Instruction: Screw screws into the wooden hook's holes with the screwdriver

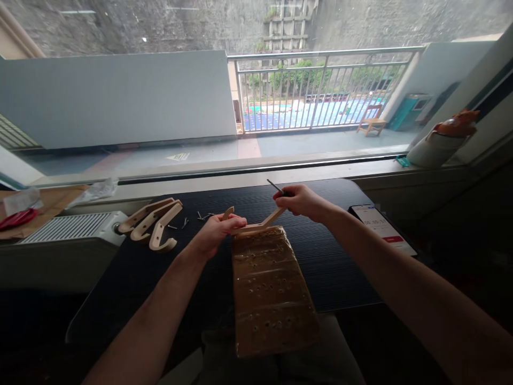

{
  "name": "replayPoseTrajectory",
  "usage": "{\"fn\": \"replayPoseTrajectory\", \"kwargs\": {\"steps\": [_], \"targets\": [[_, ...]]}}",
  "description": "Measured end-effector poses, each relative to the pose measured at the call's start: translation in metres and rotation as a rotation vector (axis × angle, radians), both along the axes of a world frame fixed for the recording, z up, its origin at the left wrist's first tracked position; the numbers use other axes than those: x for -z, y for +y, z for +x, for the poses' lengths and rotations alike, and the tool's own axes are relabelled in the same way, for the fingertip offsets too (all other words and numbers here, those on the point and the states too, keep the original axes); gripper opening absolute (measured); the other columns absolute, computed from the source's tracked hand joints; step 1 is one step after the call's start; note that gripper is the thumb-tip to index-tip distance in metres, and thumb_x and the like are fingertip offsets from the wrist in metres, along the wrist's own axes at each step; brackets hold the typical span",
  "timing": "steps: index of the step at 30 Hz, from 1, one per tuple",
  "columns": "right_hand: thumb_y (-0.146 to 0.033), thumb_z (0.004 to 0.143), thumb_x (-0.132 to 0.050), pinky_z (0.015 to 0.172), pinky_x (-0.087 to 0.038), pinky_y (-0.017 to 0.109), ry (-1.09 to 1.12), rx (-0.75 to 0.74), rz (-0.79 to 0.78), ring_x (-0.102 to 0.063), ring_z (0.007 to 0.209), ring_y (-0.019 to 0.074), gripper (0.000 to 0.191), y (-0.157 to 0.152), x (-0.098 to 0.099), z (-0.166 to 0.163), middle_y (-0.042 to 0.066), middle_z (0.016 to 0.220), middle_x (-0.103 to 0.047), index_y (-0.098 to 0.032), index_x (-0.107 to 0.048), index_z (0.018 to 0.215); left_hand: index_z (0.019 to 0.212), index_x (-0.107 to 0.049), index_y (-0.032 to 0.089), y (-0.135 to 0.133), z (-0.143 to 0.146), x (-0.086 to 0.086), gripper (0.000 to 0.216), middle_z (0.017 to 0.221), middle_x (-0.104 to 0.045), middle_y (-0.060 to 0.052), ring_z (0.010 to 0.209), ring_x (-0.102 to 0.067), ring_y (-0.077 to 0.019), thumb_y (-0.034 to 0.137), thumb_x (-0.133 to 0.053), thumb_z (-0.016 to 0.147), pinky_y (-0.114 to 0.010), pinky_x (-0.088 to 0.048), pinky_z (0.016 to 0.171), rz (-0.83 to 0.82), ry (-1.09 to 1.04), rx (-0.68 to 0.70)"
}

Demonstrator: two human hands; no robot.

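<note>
A pale wooden hook (258,227) lies along the far end of a brown, tape-wrapped block (270,299) dotted with small holes. Closed around the curled left end of this hook is my left hand (220,230). My right hand (298,202) grips a screwdriver (276,186), whose thin shaft points up and to the left. That hand is also at the hook's raised right end; whether its fingers pinch the wood I cannot tell. More wooden hooks (162,229) with screw holes rest to the left, beside several loose screws (185,222).
Everything stands on a black table (332,251) with rounded corners. At the right is a phone (380,230) showing a timer. A white radiator (76,227) and a brown paper bag (60,206) are at the left. Beyond the table runs a windowsill (240,182).
</note>
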State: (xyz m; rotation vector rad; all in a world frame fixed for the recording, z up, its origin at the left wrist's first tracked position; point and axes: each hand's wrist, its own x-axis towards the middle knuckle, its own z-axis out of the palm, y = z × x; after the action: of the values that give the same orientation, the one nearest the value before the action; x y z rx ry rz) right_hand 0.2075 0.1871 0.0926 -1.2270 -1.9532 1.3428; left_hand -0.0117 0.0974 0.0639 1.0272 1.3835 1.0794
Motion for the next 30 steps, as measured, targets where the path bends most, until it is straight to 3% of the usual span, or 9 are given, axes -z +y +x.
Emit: {"fn": "replayPoseTrajectory", "kwargs": {"steps": [9,13,19,30], "targets": [[-0.023,0.075,-0.06,0.037,-0.029,0.02,0.111,0.038,-0.049,-0.035,0.044,0.0059,0.016,-0.008,-0.005,0.003,-0.001,0.058,-0.046,-0.015,-0.062,0.087,0.07,-0.067,0.014,-0.011,0.004,-0.003,0.019,0.069,-0.064,-0.001,0.069,-0.058,-0.0149,0.03,-0.072,0.063,-0.029,-0.043,0.072,0.041,-0.006,-0.038],[-0.027,0.075,-0.061,0.038,-0.03,0.019,0.177,0.011,-0.084,-0.038,0.046,0.006,0.019,-0.015,-0.009,0.002,0.001,0.064,-0.052,-0.016,-0.061,0.091,0.073,-0.066,0.014,-0.014,0.006,-0.005,0.021,0.071,-0.063,-0.001,0.073,-0.057,-0.0137,0.029,-0.074,0.062,-0.027,-0.041,0.077,0.105,0.016,-0.105],[-0.017,0.073,-0.06,0.036,-0.029,0.02,0.22,-0.022,-0.163,-0.037,0.043,0.0048,0.017,-0.026,-0.009,-0.006,0.008,0.078,-0.067,-0.014,-0.058,0.09,0.072,-0.067,0.013,-0.023,0.001,-0.005,0.02,0.07,-0.063,-0.001,0.072,-0.055,-0.0135,0.029,-0.075,0.061,-0.027,-0.039,0.075,0.12,0.088,-0.134],[-0.011,0.071,-0.058,0.033,-0.027,0.019,0.206,0.042,-0.191,-0.041,0.042,0.0062,0.015,-0.017,0.001,-0.01,0.01,0.075,-0.069,-0.014,-0.058,0.085,0.071,-0.068,0.015,-0.025,-0.005,-0.004,0.022,0.067,-0.063,0.0,0.068,-0.055,-0.0127,0.033,-0.074,0.061,-0.025,-0.039,0.071,0.076,0.21,-0.117]]}}
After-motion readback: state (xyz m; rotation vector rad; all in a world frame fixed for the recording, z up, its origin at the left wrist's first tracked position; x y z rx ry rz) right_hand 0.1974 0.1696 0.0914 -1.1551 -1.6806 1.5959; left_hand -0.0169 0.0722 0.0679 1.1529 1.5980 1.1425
